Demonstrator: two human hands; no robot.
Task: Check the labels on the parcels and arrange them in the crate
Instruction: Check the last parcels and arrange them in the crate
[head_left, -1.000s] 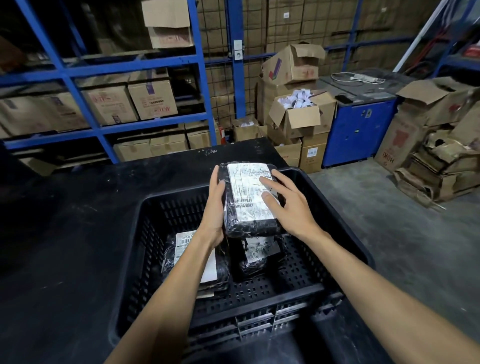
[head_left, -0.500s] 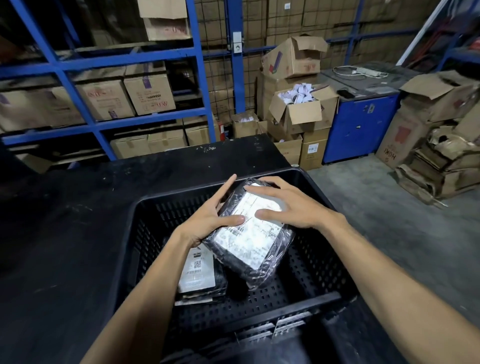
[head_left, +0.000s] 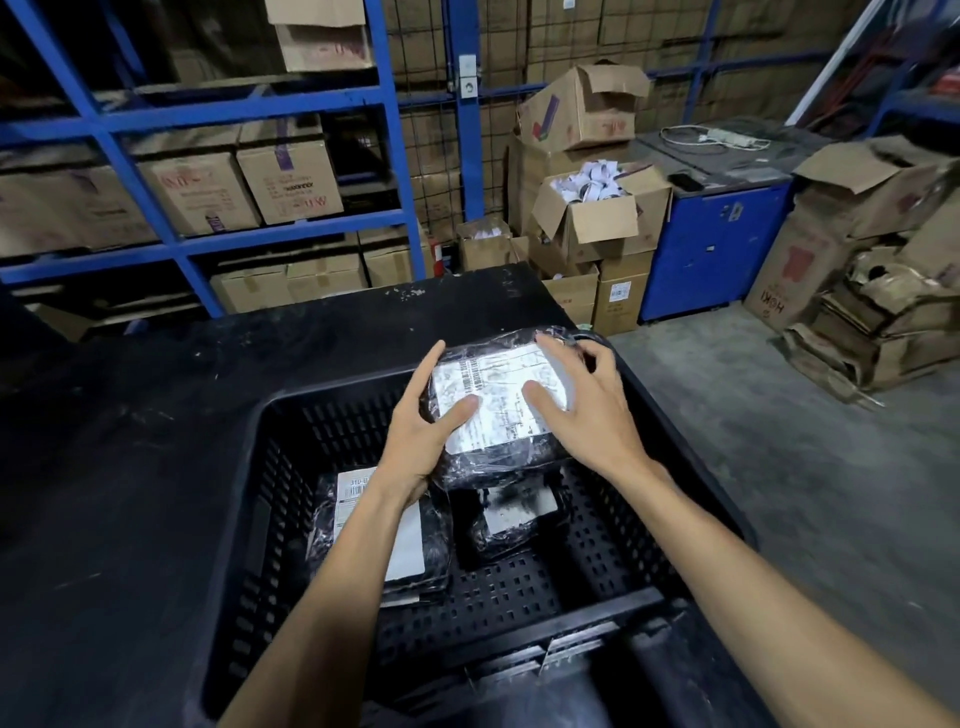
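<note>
**packrat_09:** So where's the parcel sitting relative to the hands here?

**binsorter:** Right between them, middle of the frame. It's a black plastic-wrapped parcel (head_left: 498, 410) with a white printed label facing up, held over the far end of the black perforated plastic crate (head_left: 249, 499). The left hand (head_left: 421, 441) cups its left edge, fingers curled up along the side and thumb pressed flat on the label. The right hand (head_left: 587, 410) clamps the right edge, thumb on the label too, index finger hooked over the far corner. Both hands are closed on it, neither fully spread.

**packrat_09:** Anything else in the crate?

**binsorter:** Two more on the crate floor. A flat black-wrapped parcel with a long white label (head_left: 410, 540) lies lower left, just under the left wrist, and a smaller black-wrapped parcel with a white label (head_left: 514, 512) is beside it, directly below the held one. The crate sits on a dark black surface (head_left: 130, 441).

**packrat_09:** Can you read the labels?

**binsorter:** Nope. Barcode stripes show on the held one, but the text is smeared. The forearm covers part of the long label; only "310-B" peeks out. The small parcel's label is blurry and half in shadow. Can't tell whether the held parcel touches the crate's far rim.
</note>
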